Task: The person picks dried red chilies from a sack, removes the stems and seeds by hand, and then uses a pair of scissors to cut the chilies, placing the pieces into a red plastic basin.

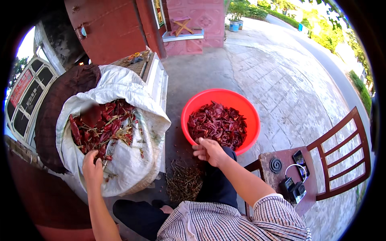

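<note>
A white woven sack (120,177) stands at the left with its mouth rolled back, holding dried red chilies (110,120) mixed with pale stems. At the near edge of these chilies is my left hand (93,170), its thumb and forefinger apart; nothing shows between them, and some fingertips are hidden. A red plastic basin (251,137) on the ground contains a heap of dark red chili pieces (217,123). My right hand (210,152) is over the basin's near rim, fingers curled and thumb close to the forefinger. Whether it pinches something small is unclear.
Loose chili stems (183,182) lie piled on the ground between my feet. At the right, a wooden chair (262,159) carries a black coil (275,165), a phone (298,158) and a small device with a white cable (289,185). Scissors (137,55) rest on a surface behind the sack.
</note>
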The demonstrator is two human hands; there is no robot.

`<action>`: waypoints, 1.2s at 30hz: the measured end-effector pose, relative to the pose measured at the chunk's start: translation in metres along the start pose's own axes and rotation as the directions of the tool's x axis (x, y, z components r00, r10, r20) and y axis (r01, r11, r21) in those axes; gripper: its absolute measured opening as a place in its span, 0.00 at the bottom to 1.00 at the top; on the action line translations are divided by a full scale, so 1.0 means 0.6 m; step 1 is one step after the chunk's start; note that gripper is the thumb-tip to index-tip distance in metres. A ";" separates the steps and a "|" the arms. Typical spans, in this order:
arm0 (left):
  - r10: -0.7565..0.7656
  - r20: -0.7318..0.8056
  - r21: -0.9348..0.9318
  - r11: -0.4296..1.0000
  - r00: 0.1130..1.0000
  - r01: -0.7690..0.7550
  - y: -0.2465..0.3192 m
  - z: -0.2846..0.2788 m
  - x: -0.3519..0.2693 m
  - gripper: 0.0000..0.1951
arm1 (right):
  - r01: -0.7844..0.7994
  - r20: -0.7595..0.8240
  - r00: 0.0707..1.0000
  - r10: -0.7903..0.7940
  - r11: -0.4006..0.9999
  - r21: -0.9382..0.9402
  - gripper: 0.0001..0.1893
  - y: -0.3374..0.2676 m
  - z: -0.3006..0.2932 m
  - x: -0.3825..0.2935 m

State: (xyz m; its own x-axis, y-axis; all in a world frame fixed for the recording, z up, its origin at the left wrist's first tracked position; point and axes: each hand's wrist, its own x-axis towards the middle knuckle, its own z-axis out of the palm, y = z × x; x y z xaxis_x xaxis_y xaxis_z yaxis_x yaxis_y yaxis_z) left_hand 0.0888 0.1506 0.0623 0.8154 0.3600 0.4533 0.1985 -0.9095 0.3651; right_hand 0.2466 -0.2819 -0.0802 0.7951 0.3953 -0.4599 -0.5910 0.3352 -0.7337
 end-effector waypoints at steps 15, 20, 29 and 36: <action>-0.024 0.007 -0.121 0.992 1.000 0.025 -0.008 0.020 -0.010 0.14 | -0.112 0.101 0.985 0.137 0.968 -0.223 0.16 0.086 -0.023 0.010; -0.115 -0.070 -0.243 0.965 0.991 0.094 0.009 -0.005 -0.025 0.14 | -0.069 0.102 0.989 0.105 0.950 -0.306 0.16 0.087 -0.008 0.003; -0.209 -0.116 -0.695 0.715 0.971 0.071 0.060 0.032 -0.118 0.11 | 0.306 0.469 0.877 -0.104 0.873 -0.379 0.17 0.045 0.220 -0.088; 0.158 -0.202 -0.417 0.879 0.967 -0.231 0.161 0.073 -0.183 0.13 | 0.408 0.594 0.779 -0.201 0.882 -0.235 0.13 0.081 0.317 -0.100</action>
State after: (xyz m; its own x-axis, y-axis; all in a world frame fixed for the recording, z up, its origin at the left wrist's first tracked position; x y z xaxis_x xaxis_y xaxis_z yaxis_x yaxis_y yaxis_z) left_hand 0.0420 0.0138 0.0124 0.7100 0.2459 0.6599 -0.2405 -0.7960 0.5554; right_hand 0.1443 -0.1269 0.0072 0.6574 0.7486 0.0868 -0.1655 0.2557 -0.9525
